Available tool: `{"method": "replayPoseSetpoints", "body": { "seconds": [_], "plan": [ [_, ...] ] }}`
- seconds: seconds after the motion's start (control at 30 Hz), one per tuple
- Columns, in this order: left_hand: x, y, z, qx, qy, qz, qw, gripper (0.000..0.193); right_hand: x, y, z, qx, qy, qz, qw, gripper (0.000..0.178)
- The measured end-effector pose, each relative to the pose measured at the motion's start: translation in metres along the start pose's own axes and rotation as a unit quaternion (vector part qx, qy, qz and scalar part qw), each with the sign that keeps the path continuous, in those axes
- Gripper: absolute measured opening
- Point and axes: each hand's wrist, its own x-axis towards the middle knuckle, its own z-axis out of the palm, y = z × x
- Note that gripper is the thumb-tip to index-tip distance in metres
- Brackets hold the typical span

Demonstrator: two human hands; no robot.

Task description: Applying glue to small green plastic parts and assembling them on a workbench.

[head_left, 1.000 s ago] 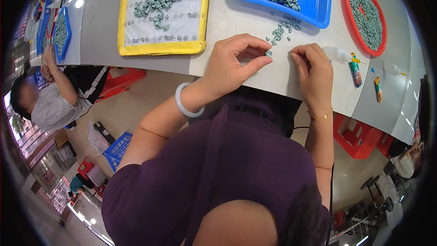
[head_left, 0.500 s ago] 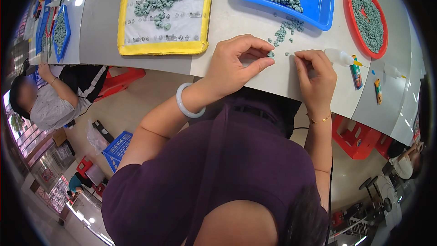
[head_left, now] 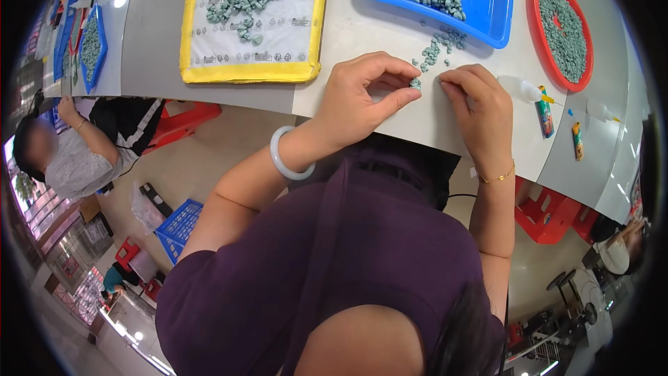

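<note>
My left hand [head_left: 362,101] pinches a small grey-green piece [head_left: 415,84], knobbly like a little moulded part, between thumb and fingertips just over the table's near edge. To its right, my right hand [head_left: 480,101] is closed with its fingertips together at the table top; whatever is between them is too small to see. Beyond both hands lies a loose scatter of smaller grey-green pieces [head_left: 431,53], trailing toward a blue tray [head_left: 437,19] that holds larger ones.
A yellow-edged board [head_left: 250,75] bears a pile of green pieces at the left. On the right stand a red round tray [head_left: 536,35] full of small pieces, a squeeze bottle [head_left: 518,88] and a green tube [head_left: 545,115]. Another person [head_left: 76,146] sits at far left.
My right hand has moved left, its fingertips coming to where a single small piece lay on the table; that piece no longer shows. My left hand keeps its pinch, almost still.
</note>
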Motion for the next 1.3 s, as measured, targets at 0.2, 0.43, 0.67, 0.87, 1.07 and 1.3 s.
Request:
{"method": "replayPoseSetpoints", "body": {
  "seconds": [0.2,0.43,0.67,0.87,1.07,1.3],
  "plan": [
    [0.002,0.002,-0.001,0.017,-0.004,0.014,1.0,0.019,-0.008,-0.003,0.002,0.047,0.033,0.059,0.997,0.011],
    [0.002,0.004,0.0,0.032,-0.002,0.015,0.999,0.018,0.0,-0.003,0.002,-0.012,0.002,-0.012,1.0,0.007],
    [0.003,0.006,-0.001,0.056,-0.006,0.019,0.998,0.018,-0.003,-0.004,0.006,0.112,-0.02,0.055,0.992,0.009],
    [0.002,0.007,0.0,0.054,-0.013,0.003,0.998,0.021,-0.01,-0.018,0.01,0.285,-0.015,0.087,0.954,0.005],
    [0.002,0.002,-0.002,0.077,-0.016,0.046,0.996,0.016,-0.01,-0.016,0.011,0.317,-0.025,0.113,0.941,0.006],
    [0.001,0.001,-0.003,0.059,-0.019,0.019,0.998,0.021,-0.009,-0.017,0.012,0.313,-0.024,0.1,0.944,0.006]
  ]
}}
